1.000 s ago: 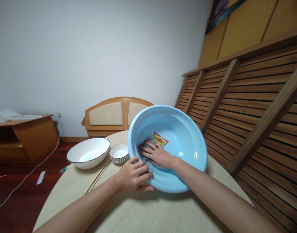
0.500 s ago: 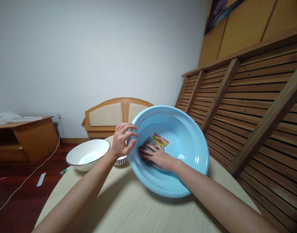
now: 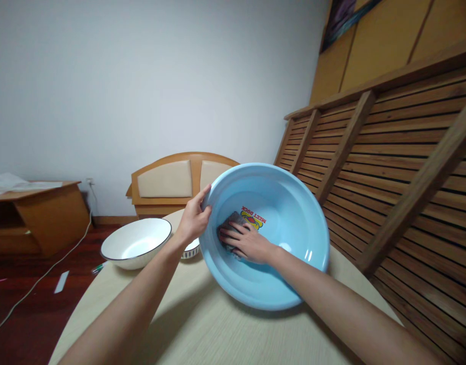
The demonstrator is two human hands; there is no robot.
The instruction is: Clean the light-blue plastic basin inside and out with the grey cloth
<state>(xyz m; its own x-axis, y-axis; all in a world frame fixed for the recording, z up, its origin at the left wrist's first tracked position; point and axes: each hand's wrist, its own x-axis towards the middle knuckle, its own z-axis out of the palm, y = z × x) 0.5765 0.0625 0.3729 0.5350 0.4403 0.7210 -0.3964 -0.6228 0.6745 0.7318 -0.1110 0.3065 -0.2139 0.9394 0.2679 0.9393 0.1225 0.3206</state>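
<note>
A large light-blue plastic basin (image 3: pixel 293 197) with a duck print inside is tilted toward me over the table. My left hand (image 3: pixel 195 218) grips its left rim, thumb on the inner side and the other fingers behind, mostly hidden. Inside the basin, my right hand (image 3: pixel 250 243) presses a grey cloth (image 3: pixel 228 229) against the lower left of the inner wall and bottom, its fingers spread over the cloth.
On the pale round table (image 3: pixel 202 329), a white bowl with a dark rim (image 3: pixel 137 241) stands left of my left forearm. A smaller patterned bowl (image 3: pixel 190 250) is partly hidden behind the basin. Wooden slats (image 3: pixel 400 187) lean at the right; a wooden cabinet (image 3: pixel 54 215) stands left.
My left hand has gone from open fingers beside the basin's left rim to a grip on it. The right hand and cloth stay in nearly the same spot.
</note>
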